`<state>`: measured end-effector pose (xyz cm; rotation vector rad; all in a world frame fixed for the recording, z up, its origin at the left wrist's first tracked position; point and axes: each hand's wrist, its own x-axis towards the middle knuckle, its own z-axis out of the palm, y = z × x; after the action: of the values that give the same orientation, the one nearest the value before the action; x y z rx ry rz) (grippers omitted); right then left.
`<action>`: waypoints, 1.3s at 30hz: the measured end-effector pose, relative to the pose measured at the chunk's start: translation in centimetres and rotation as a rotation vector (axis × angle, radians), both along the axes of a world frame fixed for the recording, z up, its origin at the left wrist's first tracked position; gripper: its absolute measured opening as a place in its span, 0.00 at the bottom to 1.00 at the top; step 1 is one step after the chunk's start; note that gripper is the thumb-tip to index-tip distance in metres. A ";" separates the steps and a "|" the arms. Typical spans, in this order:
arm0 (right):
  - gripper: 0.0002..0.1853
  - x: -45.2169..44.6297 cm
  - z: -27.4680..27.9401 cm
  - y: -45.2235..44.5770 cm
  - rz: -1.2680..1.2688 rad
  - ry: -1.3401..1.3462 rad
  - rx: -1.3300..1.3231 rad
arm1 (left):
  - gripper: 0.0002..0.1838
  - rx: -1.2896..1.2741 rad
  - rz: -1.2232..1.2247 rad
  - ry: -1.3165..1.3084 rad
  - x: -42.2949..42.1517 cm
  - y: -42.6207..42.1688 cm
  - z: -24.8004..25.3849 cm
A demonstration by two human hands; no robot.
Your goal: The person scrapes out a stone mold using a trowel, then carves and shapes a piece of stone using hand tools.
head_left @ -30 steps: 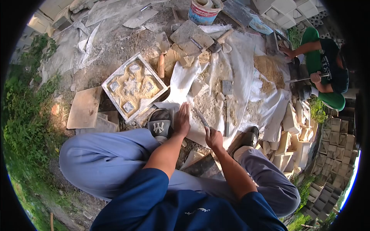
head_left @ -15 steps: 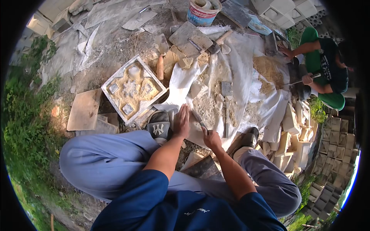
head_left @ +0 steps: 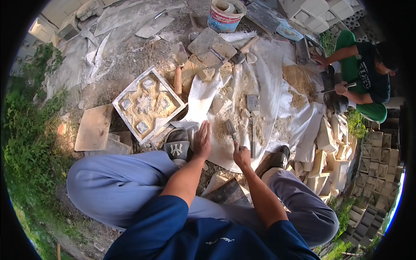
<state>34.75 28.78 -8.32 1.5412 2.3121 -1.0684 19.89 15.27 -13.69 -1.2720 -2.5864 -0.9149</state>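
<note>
My left hand (head_left: 202,140) lies with its fingers stretched out and held together on the white sheet (head_left: 202,97), beside my sandal (head_left: 177,144). In my right hand (head_left: 242,157) is the handle of a small flat-bladed trowel (head_left: 231,127). Its blade points away from me over crumbly beige material (head_left: 224,116) on the sheet. Further left, a square mould frame (head_left: 166,118) holds sandy material with a star and corner shapes in it. Just past the trowel are a pale chunk (head_left: 221,104), a small grey block (head_left: 252,103) and a long flat bar (head_left: 253,134).
A wooden-handled trowel (head_left: 178,80) and a hammer (head_left: 238,56) lie ahead. Behind them stands a bucket (head_left: 225,19). At right, another person (head_left: 372,71) holds a tool. Cast pieces (head_left: 325,147) are heaped near my right foot; boards (head_left: 94,129) lie at left.
My right hand has shifted slightly right, and the trowel's blade has swung right, away from my left hand. My left hand stays on the sheet. The other person's head has turned.
</note>
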 end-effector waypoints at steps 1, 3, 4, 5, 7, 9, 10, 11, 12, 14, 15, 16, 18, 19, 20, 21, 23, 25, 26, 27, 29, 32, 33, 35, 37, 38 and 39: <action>0.36 -0.4 0.8 -0.1 -0.001 0.012 0.003 | 0.28 0.012 0.000 -0.011 0.2 -0.3 -0.4; 0.37 -0.8 2.4 -0.1 -0.005 0.126 0.064 | 0.28 0.005 -0.002 -0.029 0.4 -0.8 -0.7; 0.36 -0.7 2.1 -0.3 0.000 0.196 0.099 | 0.29 -0.019 -0.005 -0.030 0.4 -0.7 -0.4; 0.35 -0.8 2.1 -0.5 0.006 0.269 0.137 | 0.29 -0.040 -0.008 -0.028 0.2 -0.5 -0.1; 0.31 -0.5 1.8 -1.3 0.033 0.274 0.191 | 0.31 -0.025 -0.009 -0.037 0.2 -0.5 -0.4; 0.32 0.2 0.5 -1.5 0.072 0.029 0.108 | 0.32 -0.035 -0.009 -0.059 0.3 -0.4 -0.6; 0.30 0.6 -0.1 -1.6 0.082 0.028 0.135 | 0.31 -0.058 -0.003 -0.033 0.2 -0.3 -0.6; 0.28 0.9 -0.8 -1.6 0.093 0.027 0.160 | 0.31 -0.056 -0.004 -0.029 0.0 -0.2 -0.6; 0.28 0.5 -0.5 -1.4 0.092 0.028 0.159 | 0.31 -0.034 -0.003 -0.018 0.0 -0.1 -0.7; 0.28 -0.3 1.3 -1.0 0.087 0.125 0.100 | 0.31 -0.023 -0.004 -0.023 0.5 -0.6 -0.9; 0.27 -0.5 2.0 -1.2 0.090 0.257 0.134 | 0.32 -0.042 -0.023 -0.045 0.4 -0.6 -0.8; 0.27 -0.5 2.2 -1.3 0.086 0.268 0.127 | 0.34 -0.060 -0.040 -0.063 0.1 -0.5 -0.6; 0.26 -0.2 2.2 -1.6 0.088 0.279 0.120 | 0.32 -0.043 -0.022 -0.051 0.2 -0.5 -0.2; 0.26 0.3 1.8 -2.1 0.100 0.194 0.107 | 0.30 -0.023 -0.012 -0.033 0.2 -0.4 -0.1; 0.26 0.7 1.4 -2.4 0.108 0.113 0.098 | 0.30 -0.018 -0.015 -0.030 0.0 -0.2 0.1; 0.27 0.8 0.8 -2.6 0.163 0.036 0.108 | 0.30 -0.038 -0.010 -0.026 0.1 -0.2 0.0; 0.29 1.4 -0.4 -2.4 0.125 0.042 0.087 | 0.31 -0.058 -0.003 -0.022 0.2 -0.1 -0.3; 0.31 0.1 1.3 -1.6 0.092 0.090 0.042 | 0.31 -0.036 -0.010 -0.046 0.2 -0.3 -0.2; 0.32 -0.4 2.2 -1.5 0.075 0.116 0.074 | 0.31 -0.041 -0.007 -0.051 0.3 -0.4 -0.3; 0.30 -0.6 2.4 -1.4 0.072 0.181 0.097 | 0.30 -0.052 -0.007 -0.046 0.4 -0.4 -0.5; 0.29 -0.9 3.0 -1.4 0.061 0.264 0.097 | 0.30 -0.061 -0.003 -0.040 0.2 -0.4 -0.8; 0.28 0.4 1.8 -2.3 0.061 0.145 0.168 | 0.30 -0.001 -0.008 -0.034 0.2 -0.2 -0.6; 0.30 1.0 0.9 -2.5 0.061 0.035 0.121 | 0.32 -0.016 -0.014 -0.051 0.2 -0.2 -0.3; 0.32 2.0 -0.8 -2.1 0.086 0.012 0.069 | 0.34 -0.029 -0.017 -0.069 0.3 -0.1 -0.1; 0.33 0.9 0.2 -1.3 0.079 0.040 0.046 | 0.31 -0.014 -0.007 -0.034 0.2 -0.2 -0.3; 0.34 0.5 1.0 -1.1 0.071 0.061 0.019 | 0.31 -0.019 -0.005 -0.039 0.2 -0.3 -0.5; 0.34 0.2 1.5 -1.2 0.044 0.128 0.049 | 0.31 -0.035 -0.015 -0.038 0.2 -0.4 -0.5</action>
<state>34.91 27.53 -6.79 1.4727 2.4616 -1.1385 20.10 14.91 -14.19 -1.2964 -2.6367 -0.9092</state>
